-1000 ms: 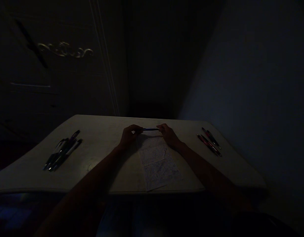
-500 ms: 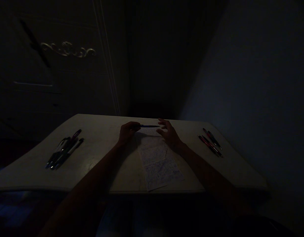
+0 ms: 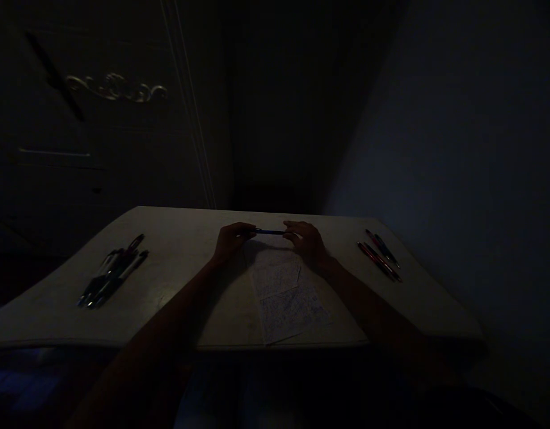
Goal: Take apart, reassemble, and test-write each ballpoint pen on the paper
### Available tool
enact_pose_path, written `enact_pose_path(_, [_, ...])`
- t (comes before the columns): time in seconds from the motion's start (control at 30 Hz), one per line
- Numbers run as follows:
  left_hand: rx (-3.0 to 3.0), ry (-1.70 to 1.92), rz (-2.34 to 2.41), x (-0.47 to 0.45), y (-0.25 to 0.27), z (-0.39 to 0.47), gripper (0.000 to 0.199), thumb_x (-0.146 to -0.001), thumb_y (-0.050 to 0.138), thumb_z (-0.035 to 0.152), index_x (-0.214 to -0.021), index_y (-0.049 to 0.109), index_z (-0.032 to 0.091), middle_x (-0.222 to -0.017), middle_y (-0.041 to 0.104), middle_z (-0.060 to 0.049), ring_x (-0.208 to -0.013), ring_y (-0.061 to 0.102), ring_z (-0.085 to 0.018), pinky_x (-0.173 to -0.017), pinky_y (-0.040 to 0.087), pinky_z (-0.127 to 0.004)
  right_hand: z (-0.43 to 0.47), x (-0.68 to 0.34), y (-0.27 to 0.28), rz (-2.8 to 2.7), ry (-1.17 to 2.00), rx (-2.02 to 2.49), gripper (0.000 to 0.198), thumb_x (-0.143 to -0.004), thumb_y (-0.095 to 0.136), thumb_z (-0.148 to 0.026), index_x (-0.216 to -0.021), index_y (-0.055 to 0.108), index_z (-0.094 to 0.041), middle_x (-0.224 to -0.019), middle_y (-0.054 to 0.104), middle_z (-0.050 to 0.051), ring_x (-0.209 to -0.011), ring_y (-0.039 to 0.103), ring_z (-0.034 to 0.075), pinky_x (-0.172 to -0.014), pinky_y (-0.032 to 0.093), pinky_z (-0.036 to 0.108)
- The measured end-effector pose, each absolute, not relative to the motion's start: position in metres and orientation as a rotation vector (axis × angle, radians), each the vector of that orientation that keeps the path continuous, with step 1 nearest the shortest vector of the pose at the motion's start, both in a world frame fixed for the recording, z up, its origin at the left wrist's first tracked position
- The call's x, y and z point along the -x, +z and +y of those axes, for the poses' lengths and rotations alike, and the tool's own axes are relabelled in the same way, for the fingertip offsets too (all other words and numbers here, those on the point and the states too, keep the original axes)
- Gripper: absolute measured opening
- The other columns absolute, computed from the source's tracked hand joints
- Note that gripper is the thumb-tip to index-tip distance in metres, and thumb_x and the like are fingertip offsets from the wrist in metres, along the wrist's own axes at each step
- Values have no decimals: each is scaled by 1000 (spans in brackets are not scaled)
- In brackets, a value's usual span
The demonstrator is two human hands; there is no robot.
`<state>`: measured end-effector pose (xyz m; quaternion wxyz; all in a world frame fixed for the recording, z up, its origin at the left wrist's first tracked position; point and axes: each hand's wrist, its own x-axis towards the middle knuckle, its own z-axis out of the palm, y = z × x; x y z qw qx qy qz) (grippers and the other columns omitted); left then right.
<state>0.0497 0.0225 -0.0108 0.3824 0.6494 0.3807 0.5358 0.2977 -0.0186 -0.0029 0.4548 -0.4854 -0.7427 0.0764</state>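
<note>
A dark blue pen [image 3: 270, 232] is held level between my two hands, above the far part of the table. My left hand [image 3: 233, 239] pinches its left end between thumb and fingers. At the other end, my right hand [image 3: 307, 239] closes its thumb and fingertips on the pen's tip. Under and in front of the hands lie scribbled paper sheets [image 3: 292, 310], overlapping one another and covered in blue ink lines. The dim light hides the finer details of the pen.
On the pale table [image 3: 176, 238], a pile of several pens [image 3: 114, 271] lies at the left. Several red and dark pens [image 3: 379, 259] lie at the right. A cabinet door with scroll trim [image 3: 118, 88] stands behind left, and a wall [image 3: 426, 149] runs along the right.
My right hand, earlier apart with spread fingers near the pen's tip, has closed onto it. The left hand keeps its hold. The view has shifted slightly.
</note>
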Motion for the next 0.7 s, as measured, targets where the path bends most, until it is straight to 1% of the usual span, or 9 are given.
enact_pose_path(0.07, [-1713, 1443, 971, -51, -13, 22, 14, -69, 82, 25, -82, 81, 23, -89, 80, -7, -85, 74, -27, -84, 59, -40, -20, -295, -3, -1810, 216, 1223, 10, -82, 73, -20, -85, 81, -25, -114, 78, 8, -105, 72, 29, -98, 52, 47])
enact_pose_path(0.17, [-1863, 1587, 937, -52, -13, 21, 9, -74, 79, 26, -83, 81, 24, -88, 80, -6, -84, 74, -25, -81, 59, -39, -22, -290, -5, -1736, 361, 1256, 15, -82, 70, -22, -90, 82, -24, -111, 79, 9, -105, 72, 28, -97, 53, 45])
enact_pose_path(0.27, [-2029, 1669, 866, -52, -9, 21, 6, -80, 76, 24, -84, 81, 25, -88, 80, -5, -82, 74, -23, -78, 60, -37, -23, -285, -6, -1648, 599, 1267, 15, -79, 67, -25, -80, 81, -22, -109, 79, 9, -105, 72, 28, -98, 52, 44])
enact_pose_path(0.37, [-2077, 1681, 809, -50, -4, 20, 6, -82, 75, 23, -83, 80, 26, -88, 79, -5, -83, 74, -23, -79, 60, -37, -21, -285, -6, -1551, 848, 1272, 17, -75, 65, -28, -67, 78, -20, -106, 80, 7, -103, 73, 29, -96, 52, 43])
enact_pose_path(0.47, [-1952, 1592, 861, -51, 2, 18, 4, -77, 79, 24, -81, 80, 26, -90, 79, -6, -88, 74, -24, -86, 59, -38, -19, -287, -6, -1510, 946, 1260, 16, -73, 68, -31, -70, 79, -20, -101, 80, 6, -102, 73, 30, -97, 51, 45])
enact_pose_path(0.5, [-1878, 1541, 888, -52, 4, 17, 7, -75, 81, 26, -81, 79, 25, -91, 79, -6, -89, 74, -24, -89, 58, -39, -18, -288, -5, -1507, 937, 1246, 16, -74, 69, -32, -72, 79, -20, -102, 80, 6, -103, 73, 30, -98, 51, 45])
enact_pose_path(0.57, [-1685, 1461, 906, -55, 8, 14, 23, -69, 86, 31, -87, 77, 22, -95, 78, -8, -91, 73, -25, -89, 58, -40, -18, -289, -5, -1506, 882, 1219, 17, -75, 70, -34, -78, 81, -21, -107, 79, 8, -106, 72, 30, -99, 50, 46])
enact_pose_path(0.63, [-1463, 1427, 883, -59, 10, 12, 44, -61, 91, 36, -97, 73, 18, -99, 77, -10, -89, 73, -25, -84, 60, -41, -18, -291, -4, -1513, 794, 1210, 19, -78, 71, -36, -86, 82, -22, -113, 78, 9, -109, 71, 29, -101, 50, 46])
enact_pose_path(0.7, [-1289, 1391, 895, -63, 11, 10, 55, -57, 92, 42, -99, 69, 16, -94, 76, -10, -80, 73, -23, -73, 61, -38, -19, -293, -3, -1537, 691, 1207, 21, -81, 71, -39, -91, 82, -24, -115, 77, 9, -112, 70, 28, -103, 50, 46])
